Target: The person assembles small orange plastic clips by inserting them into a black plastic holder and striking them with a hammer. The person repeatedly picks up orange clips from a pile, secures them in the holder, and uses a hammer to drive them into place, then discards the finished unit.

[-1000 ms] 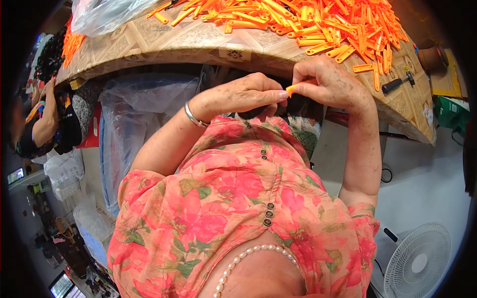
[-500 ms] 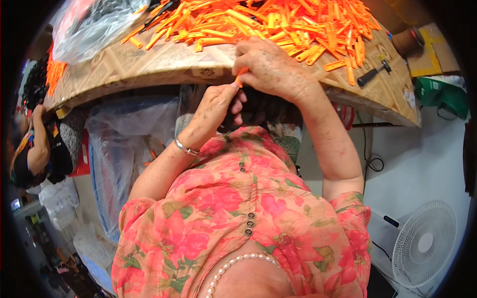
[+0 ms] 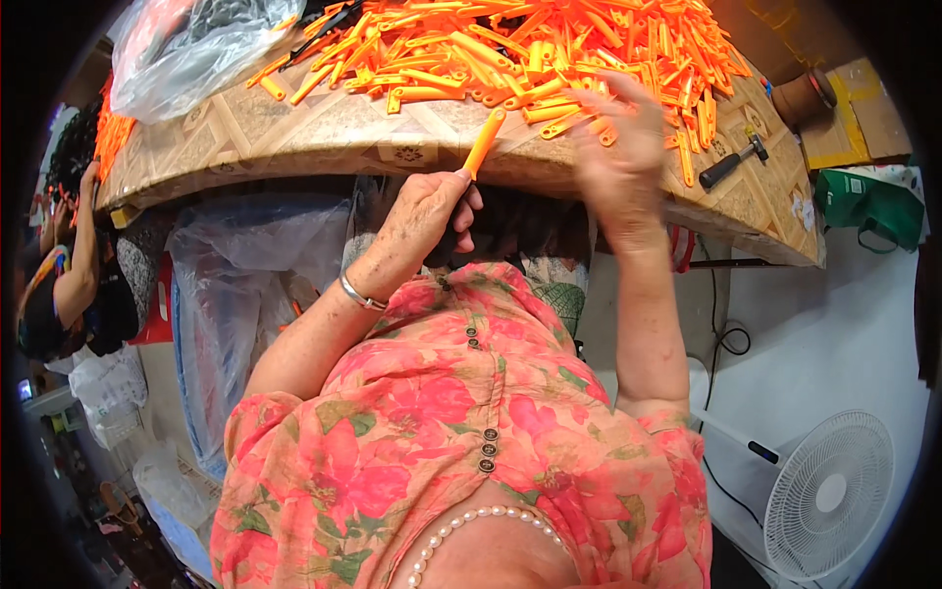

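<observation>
My left hand [image 3: 429,211] is closed around the lower end of a slim orange plastic handle [image 3: 484,143]. The piece points up and slightly right, just off the table's near edge, and its upper end has a small hole. My fingers hide its lower part. Over the near right side of a large heap of similar orange pieces [image 3: 471,59] is my right hand [image 3: 620,152]. It is blurred by motion, but its fingers look stretched out and apart, with nothing visible in them.
On the patterned table [image 3: 285,128], a hammer [image 3: 734,162] lies right of the heap, near a brown spool [image 3: 805,98]. A clear plastic bag [image 3: 201,59] covers the table's left end. A white fan [image 3: 829,496] stands at lower right. At far left another person's arm [image 3: 83,265] shows.
My right hand has left the orange handle and moved right, over the heap's edge. The handle stays in my left hand, now showing most of its length.
</observation>
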The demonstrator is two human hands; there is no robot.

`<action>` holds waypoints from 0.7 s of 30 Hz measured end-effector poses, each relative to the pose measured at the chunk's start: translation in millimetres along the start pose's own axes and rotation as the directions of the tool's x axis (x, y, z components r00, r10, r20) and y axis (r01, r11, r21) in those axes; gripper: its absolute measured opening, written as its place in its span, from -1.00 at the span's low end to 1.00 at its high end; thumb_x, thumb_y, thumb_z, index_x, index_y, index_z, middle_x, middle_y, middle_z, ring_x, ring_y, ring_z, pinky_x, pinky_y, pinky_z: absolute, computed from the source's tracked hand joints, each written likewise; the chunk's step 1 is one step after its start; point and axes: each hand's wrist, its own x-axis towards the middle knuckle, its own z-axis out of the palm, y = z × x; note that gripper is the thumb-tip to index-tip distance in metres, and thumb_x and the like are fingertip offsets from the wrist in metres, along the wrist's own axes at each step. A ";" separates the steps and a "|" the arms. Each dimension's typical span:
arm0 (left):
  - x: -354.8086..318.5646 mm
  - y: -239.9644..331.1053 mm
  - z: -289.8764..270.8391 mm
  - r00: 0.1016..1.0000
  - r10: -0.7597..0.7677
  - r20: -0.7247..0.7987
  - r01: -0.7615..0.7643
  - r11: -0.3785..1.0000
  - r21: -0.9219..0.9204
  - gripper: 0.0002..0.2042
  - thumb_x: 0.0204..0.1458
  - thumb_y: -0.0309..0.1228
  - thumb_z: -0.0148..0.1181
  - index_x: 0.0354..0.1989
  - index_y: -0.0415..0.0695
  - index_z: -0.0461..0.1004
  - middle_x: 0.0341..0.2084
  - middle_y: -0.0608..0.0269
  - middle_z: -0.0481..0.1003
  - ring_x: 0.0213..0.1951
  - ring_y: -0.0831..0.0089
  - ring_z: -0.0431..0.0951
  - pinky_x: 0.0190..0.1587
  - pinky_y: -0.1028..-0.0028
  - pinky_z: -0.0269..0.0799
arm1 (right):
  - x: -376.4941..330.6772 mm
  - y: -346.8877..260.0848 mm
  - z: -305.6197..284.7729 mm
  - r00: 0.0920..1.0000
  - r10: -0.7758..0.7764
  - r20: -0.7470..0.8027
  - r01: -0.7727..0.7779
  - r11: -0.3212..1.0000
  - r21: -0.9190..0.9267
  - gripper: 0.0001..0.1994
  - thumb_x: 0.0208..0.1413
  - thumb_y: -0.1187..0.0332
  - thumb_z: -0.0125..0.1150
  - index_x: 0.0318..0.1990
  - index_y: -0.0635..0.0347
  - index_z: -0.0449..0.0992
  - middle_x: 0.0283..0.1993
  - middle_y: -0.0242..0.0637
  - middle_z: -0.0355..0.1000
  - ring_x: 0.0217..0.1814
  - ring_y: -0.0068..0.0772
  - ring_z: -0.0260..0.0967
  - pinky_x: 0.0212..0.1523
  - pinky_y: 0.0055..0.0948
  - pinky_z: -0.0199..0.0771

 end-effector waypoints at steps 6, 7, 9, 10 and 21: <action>-0.7 11.2 2.1 1.000 -0.031 -0.006 0.031 0.999 -0.027 -0.60 0.32 -0.13 -0.11 -0.39 -0.20 0.44 -0.70 0.41 0.34 -0.67 0.56 0.43 -0.55 0.59 0.35 | -40.3 141.2 -88.9 0.874 0.462 -0.150 -0.445 0.640 -0.626 -0.48 0.08 -0.06 0.24 0.09 0.06 0.50 0.05 -0.03 0.34 0.10 -0.04 0.34 0.11 -0.13 0.36; 0.4 15.4 3.0 0.999 -0.041 0.020 0.042 0.998 -0.042 -0.61 0.32 -0.14 -0.11 -0.39 -0.20 0.44 -0.70 0.41 0.34 -0.67 0.56 0.44 -0.55 0.59 0.35 | -39.5 143.6 -100.4 0.829 0.544 -0.128 -0.485 0.586 -0.649 -0.43 0.05 -0.13 0.23 0.11 0.05 0.49 0.10 0.00 0.32 0.11 0.01 0.35 0.09 -0.13 0.39; -0.2 19.7 3.0 0.996 -0.094 0.011 0.094 0.994 -0.057 -0.63 0.31 -0.15 -0.09 -0.39 -0.20 0.44 -0.69 0.42 0.35 -0.66 0.55 0.46 -0.56 0.57 0.38 | -29.6 145.8 -104.6 0.786 0.615 -0.056 -0.502 0.583 -0.639 -0.42 0.01 -0.11 0.29 0.10 0.04 0.50 0.07 0.04 0.36 0.13 0.02 0.35 0.11 -0.14 0.38; -1.6 23.0 2.3 0.993 -0.118 0.005 0.118 0.990 -0.072 -0.63 0.30 -0.15 -0.08 -0.39 -0.19 0.45 -0.69 0.43 0.35 -0.66 0.55 0.46 -0.56 0.57 0.39 | -25.4 150.5 -108.0 0.777 0.629 -0.009 -0.482 0.585 -0.652 -0.42 0.00 -0.07 0.29 0.12 0.07 0.49 0.07 0.06 0.38 0.14 0.02 0.35 0.12 -0.14 0.37; 8.5 59.8 -21.8 0.943 -0.332 0.019 0.332 0.937 -0.111 -0.66 0.28 -0.17 -0.09 -0.37 -0.17 0.45 -0.68 0.45 0.36 -0.64 0.55 0.47 -0.55 0.52 0.46 | -63.6 161.0 -150.8 0.697 0.717 -0.020 -0.717 0.697 0.027 -0.38 0.10 0.43 0.10 0.36 0.24 0.18 -0.21 -0.17 0.45 -0.37 -0.52 0.37 -0.51 -0.54 0.40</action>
